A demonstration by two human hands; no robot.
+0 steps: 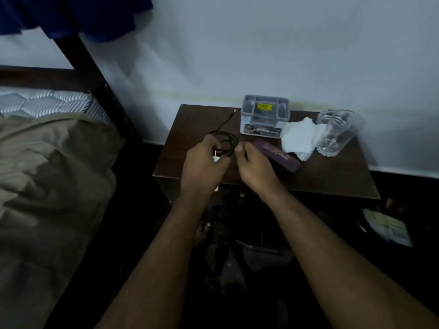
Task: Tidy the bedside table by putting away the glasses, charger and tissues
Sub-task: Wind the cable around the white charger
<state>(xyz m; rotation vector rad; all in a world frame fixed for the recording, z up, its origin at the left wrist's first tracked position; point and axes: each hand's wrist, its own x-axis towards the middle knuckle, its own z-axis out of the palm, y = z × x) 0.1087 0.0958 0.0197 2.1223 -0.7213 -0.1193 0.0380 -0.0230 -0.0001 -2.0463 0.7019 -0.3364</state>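
On the dark wooden bedside table [332,181] my left hand [204,162] grips the white charger plug [216,159], partly hidden in my fingers. Its black cable [225,136] loops between my hands, and the free end trails toward the back of the table. My right hand [254,167] pinches the cable loop with thumb and fingers. A purple glasses case [278,155] lies shut just right of my right hand. White crumpled tissues [299,137] lie behind the case, beside a glass.
A grey organiser box [264,117] with a yellow sticker stands at the back of the table. A clear drinking glass [337,131] stands at the right rear. The bed with a tan cover [47,186] lies to the left. The floor below is dark.
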